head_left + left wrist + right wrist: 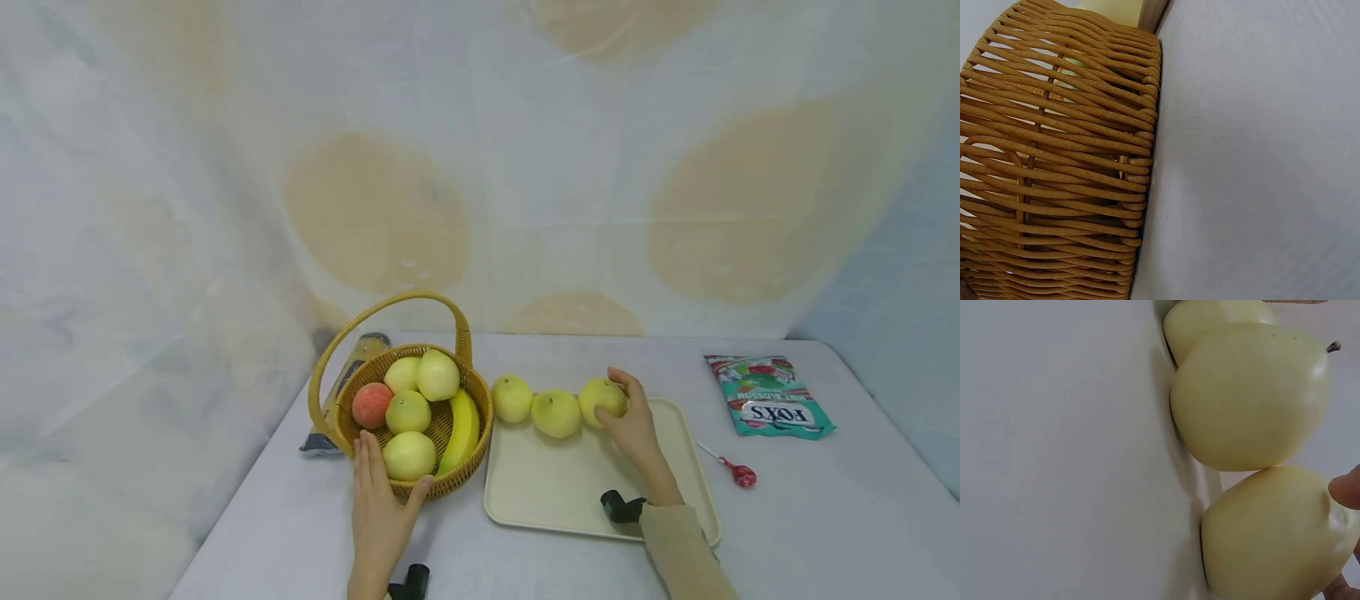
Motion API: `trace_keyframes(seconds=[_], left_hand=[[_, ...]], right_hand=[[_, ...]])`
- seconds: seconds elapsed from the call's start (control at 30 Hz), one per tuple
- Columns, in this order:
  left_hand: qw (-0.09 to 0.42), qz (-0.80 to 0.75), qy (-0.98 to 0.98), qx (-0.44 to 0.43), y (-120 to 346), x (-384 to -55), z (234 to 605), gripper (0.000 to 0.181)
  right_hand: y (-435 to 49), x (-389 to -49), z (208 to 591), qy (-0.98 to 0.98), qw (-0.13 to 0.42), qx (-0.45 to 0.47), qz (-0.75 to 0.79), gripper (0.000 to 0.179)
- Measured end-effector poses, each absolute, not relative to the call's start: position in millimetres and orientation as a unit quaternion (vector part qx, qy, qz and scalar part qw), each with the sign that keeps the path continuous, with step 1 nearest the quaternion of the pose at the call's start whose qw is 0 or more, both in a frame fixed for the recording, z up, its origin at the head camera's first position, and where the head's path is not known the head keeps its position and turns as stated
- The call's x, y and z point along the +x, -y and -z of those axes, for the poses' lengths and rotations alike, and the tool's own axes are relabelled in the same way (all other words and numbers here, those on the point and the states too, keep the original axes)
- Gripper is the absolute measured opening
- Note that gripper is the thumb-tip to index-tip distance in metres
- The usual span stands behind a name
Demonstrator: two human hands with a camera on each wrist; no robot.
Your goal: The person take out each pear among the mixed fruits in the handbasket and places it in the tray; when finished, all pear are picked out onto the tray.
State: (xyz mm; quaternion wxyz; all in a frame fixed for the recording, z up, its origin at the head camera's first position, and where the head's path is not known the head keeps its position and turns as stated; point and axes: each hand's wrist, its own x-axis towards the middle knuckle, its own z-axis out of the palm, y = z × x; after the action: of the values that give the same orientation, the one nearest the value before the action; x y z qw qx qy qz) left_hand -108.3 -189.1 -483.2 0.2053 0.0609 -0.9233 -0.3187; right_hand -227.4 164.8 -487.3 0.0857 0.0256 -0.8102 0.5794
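A brown wicker basket [480, 450] with a tall handle stands at left centre, holding a red peach [372, 406], a banana [462, 429] and several yellow-green fruits. My left hand [381, 508] rests against its near rim, fingers straight and thumb spread; the left wrist view shows mostly the woven side [1060, 156]. Along the back edge of a cream tray [570, 492] sit three pale yellow pears in a row. My right hand [633, 425] holds the rightmost pear [602, 400] between thumb and fingers. In the right wrist view, the middle pear [1250, 397] touches the held pear.
Right of the tray lie a red lollipop [741, 476] and a teal Fox's candy bag [776, 404]. Partly behind the basket is a dark and yellow packet [367, 350]. A patterned cloth [555, 208] hangs behind the white table.
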Motion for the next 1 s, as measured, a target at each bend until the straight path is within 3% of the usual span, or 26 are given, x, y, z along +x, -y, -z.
trace_keyframes(seconds=[0.43, 0.67, 1.0], left_hand=[[0.21, 0.319, 0.922, 0.06, 189.6, -107.7, 483.5, 0.11], [0.205, 0.319, 0.923, 0.062, 188.9, -107.6, 482.6, 0.112], [0.207, 0.316, 0.923, 0.064, 187.9, -107.2, 482.7, 0.113]], right_hand=[[-122.1, -217.0, 446.7, 0.787, 0.19, 0.075, -0.583, 0.064], [-87.2, -214.7, 433.7, 0.767, 0.172, 0.128, -0.605, 0.063], [-23.2, -200.6, 433.7, 0.745, 0.097, 0.195, -0.63, 0.063]])
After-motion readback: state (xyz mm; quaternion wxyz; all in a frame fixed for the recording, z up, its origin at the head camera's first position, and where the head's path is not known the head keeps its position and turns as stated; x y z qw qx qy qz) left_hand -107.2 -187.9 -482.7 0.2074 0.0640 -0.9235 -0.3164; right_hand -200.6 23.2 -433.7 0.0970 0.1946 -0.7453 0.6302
